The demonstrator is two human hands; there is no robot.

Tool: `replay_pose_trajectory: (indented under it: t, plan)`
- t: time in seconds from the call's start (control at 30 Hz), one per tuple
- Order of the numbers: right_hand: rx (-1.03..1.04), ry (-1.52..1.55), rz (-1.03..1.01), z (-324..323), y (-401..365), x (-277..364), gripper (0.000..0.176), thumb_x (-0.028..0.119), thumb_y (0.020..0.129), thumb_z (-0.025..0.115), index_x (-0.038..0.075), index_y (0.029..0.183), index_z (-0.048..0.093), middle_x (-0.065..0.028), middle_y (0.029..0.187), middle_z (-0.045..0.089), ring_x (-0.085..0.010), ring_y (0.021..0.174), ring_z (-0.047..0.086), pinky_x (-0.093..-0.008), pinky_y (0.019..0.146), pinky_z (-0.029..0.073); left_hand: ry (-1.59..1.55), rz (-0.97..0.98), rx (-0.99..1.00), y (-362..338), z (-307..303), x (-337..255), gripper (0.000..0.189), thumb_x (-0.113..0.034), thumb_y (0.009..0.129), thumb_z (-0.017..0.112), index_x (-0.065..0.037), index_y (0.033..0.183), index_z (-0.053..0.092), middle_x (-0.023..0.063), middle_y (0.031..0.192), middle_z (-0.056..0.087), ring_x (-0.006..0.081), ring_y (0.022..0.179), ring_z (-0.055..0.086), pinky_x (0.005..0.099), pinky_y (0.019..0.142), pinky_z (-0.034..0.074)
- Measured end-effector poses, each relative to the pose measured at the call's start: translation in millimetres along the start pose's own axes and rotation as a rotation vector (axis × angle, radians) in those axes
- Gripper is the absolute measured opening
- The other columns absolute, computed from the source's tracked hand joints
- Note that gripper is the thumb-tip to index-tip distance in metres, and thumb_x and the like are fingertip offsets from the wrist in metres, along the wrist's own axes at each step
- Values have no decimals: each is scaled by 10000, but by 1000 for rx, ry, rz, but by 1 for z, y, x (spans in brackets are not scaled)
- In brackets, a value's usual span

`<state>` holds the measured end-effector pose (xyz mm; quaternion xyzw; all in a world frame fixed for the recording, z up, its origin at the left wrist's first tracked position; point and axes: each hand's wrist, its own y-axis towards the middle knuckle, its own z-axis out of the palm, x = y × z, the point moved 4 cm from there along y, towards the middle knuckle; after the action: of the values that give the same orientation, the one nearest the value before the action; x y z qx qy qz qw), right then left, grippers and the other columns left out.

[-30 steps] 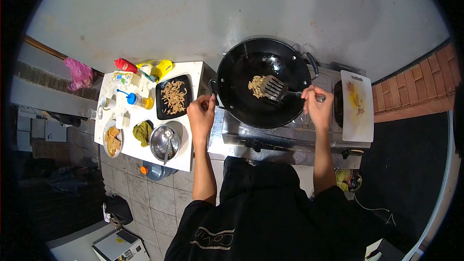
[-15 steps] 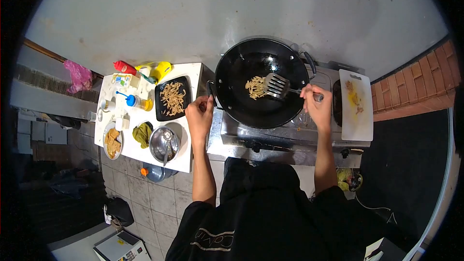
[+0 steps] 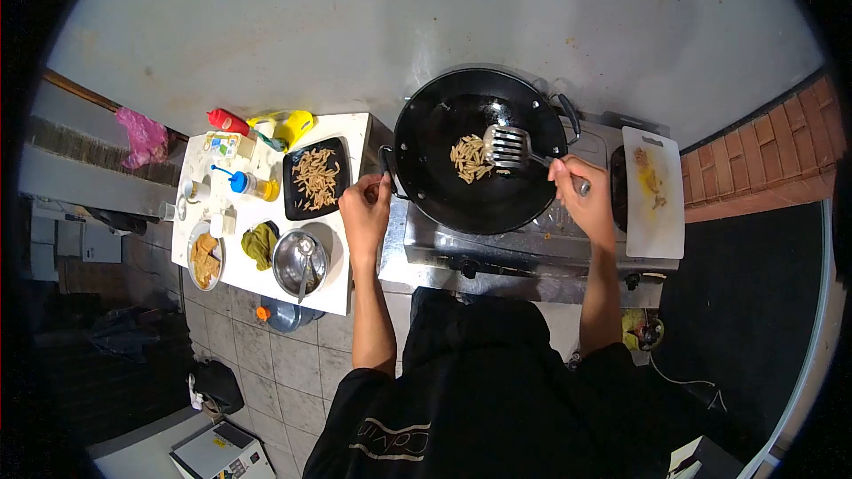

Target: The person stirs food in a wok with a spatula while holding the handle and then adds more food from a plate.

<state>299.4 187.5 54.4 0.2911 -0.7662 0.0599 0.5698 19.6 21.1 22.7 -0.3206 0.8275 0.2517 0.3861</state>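
One turner point(image 3: 515, 147) in right hand point(image 3: 582, 193) — one wok point(image 3: 470, 208), left hand point(image 3: 364, 208) apparently touching.

Slotted spatula point(image 3: 508, 147) shifted slightly toward far side of wok point(image 3: 475, 209); handle point(image 3: 542, 160) slants more.

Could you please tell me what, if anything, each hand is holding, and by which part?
The right hand holds the slotted spatula by its handle; the left hand appears to grip the wok by its left handle.

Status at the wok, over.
Left hand on side handle of wok. Right hand gripping slotted spatula. Pale food pieces in wok, beside spatula's head. No obstruction seen between them.
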Motion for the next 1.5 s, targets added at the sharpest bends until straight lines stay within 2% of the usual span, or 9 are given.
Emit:
replay_pose_trajectory:
  t: [0.3,0.53,0.87,1.07,1.2,1.27,1.37,1.4,1.5]
  plan:
    - [159,-96,-181,11,10,7,205,66,866,646,-86,785,534,-116,662,506,-178,577,422,-298,559,381,17,1,1,0,0,1,237,-153,869,656,83,883,662,99,572,592,85,505,471,263,493,399]
    - [57,-91,-106,-5,9,15,183,42,855,648,-77,767,541,-110,671,532,-171,580,458,-283,564,387,28,8,-12,0,0,1,239,-162,866,662,76,881,666,89,562,579,83,502,463,267,490,394]
    - [-57,-79,-192,16,11,0,187,58,858,640,-38,724,553,-93,618,531,-166,510,453,-289,514,373,18,-1,-12,0,0,2,238,-165,861,663,74,867,666,86,549,562,86,496,456,275,481,388]
    - [-102,-225,-144,5,20,16,287,89,891,603,-43,676,467,-123,553,369,-163,497,303,-331,473,303,-6,11,-5,0,0,4,240,-168,863,661,73,869,667,85,544,559,88,489,458,275,482,390]
    - [-85,-266,-125,18,29,1,289,101,895,602,-42,676,478,-124,541,383,-162,485,310,-325,467,310,-4,17,-11,-1,0,4,237,-164,864,660,73,872,667,86,552,570,84,493,459,271,480,386]
    - [-65,-92,-32,22,33,-4,298,122,903,595,-43,677,493,-134,538,409,-165,483,309,-322,464,317,-18,16,-14,1,1,3,236,-163,864,659,73,872,667,83,551,570,83,492,455,270,478,383]
    - [-111,-95,-10,10,33,15,306,145,910,588,-32,670,523,-137,535,454,-160,463,353,-323,463,328,-22,-39,1,0,0,3,234,-161,862,663,72,871,668,82,551,569,83,494,453,272,477,382]
    - [-150,-199,-95,5,35,16,320,167,916,579,-19,658,544,-125,518,478,-157,440,399,-327,460,331,-26,-27,-1,0,1,4,233,-162,860,665,71,871,668,84,555,573,84,496,459,271,479,385]
    - [-122,-379,-17,1,39,11,322,171,917,574,-11,652,550,-113,506,486,-159,426,422,-329,455,331,-22,-27,7,2,1,8,233,-164,856,671,69,868,669,90,563,585,88,500,479,272,487,396]
